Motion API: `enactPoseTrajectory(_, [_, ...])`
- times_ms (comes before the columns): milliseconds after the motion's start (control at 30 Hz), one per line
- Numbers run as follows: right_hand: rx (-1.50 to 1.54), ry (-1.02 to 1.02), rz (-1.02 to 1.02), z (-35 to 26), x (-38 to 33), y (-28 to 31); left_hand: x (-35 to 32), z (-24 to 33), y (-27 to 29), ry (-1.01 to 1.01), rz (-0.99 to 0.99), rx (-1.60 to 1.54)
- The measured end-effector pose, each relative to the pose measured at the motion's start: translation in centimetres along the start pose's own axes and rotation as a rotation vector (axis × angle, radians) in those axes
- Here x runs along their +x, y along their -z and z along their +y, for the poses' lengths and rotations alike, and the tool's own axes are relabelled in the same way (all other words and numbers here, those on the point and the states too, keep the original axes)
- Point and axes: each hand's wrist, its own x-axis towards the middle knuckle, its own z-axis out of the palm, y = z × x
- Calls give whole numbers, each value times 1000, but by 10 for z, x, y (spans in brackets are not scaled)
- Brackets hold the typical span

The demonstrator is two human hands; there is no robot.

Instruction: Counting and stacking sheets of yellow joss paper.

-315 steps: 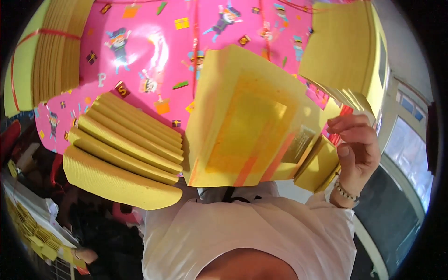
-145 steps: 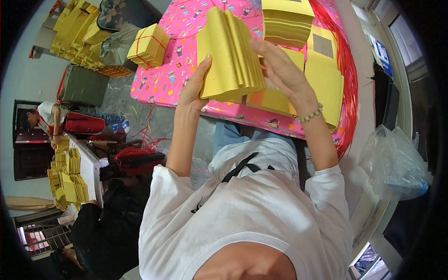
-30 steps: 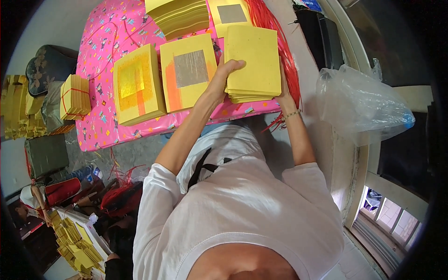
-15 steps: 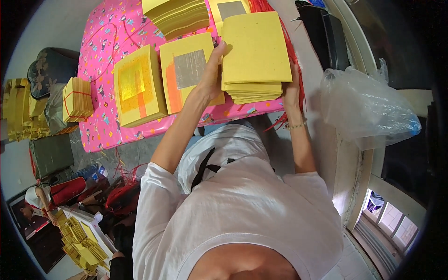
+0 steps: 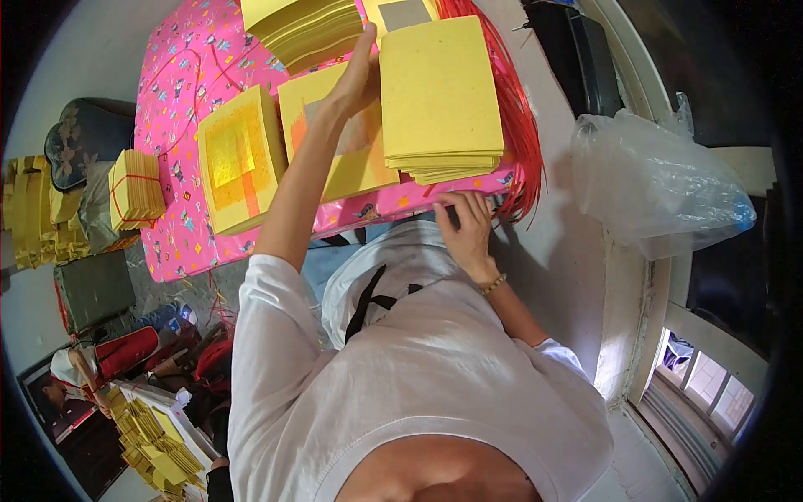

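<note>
A thick stack of plain yellow paper sheets [image 5: 439,92] lies at the near right edge of the pink patterned table [image 5: 180,109]. My left hand [image 5: 358,77] reaches up along the stack's left side, its flat fingers touching the edge. My right hand [image 5: 466,227] rests at the table's near edge just below the stack, fingers curled against it. Left of my arm lies a yellow stack with a grey square [image 5: 351,159], partly covered by my forearm, and a stack with a gold and orange print [image 5: 238,159]. Another yellow pile [image 5: 305,25] sits at the far side.
Red strings [image 5: 523,134] hang off the table's right edge. A clear plastic bag [image 5: 657,184] sits at the right by a window frame. A tied yellow bundle [image 5: 134,188] and more yellow stacks [image 5: 38,209] stand at the left. Another person [image 5: 71,368] is at the lower left.
The yellow stack has been set flat on the table's right side. My right hand has dropped from its side to the table edge below it; my left hand stays along its left edge.
</note>
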Motion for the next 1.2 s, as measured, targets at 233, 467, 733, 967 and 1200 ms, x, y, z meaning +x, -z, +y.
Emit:
enactPoseTrajectory(233, [-94,67,-33,-1,14,-11,13,3,2,84,-152,130])
enactPoseTrajectory(467, [-28,105,13,4,20,-19,19,6,4,148,-169,177])
enactPoseTrajectory(733, [-49,108,28,7,20,-24,16,7,0,114,-202,187])
enactPoseTrajectory(967, [-9,104,31,4,22,-20,20,4,-1,137,-175,142])
enactPoseTrajectory(1200, [7,99,-51,-3,10,-14,23,6,3,93,-116,83])
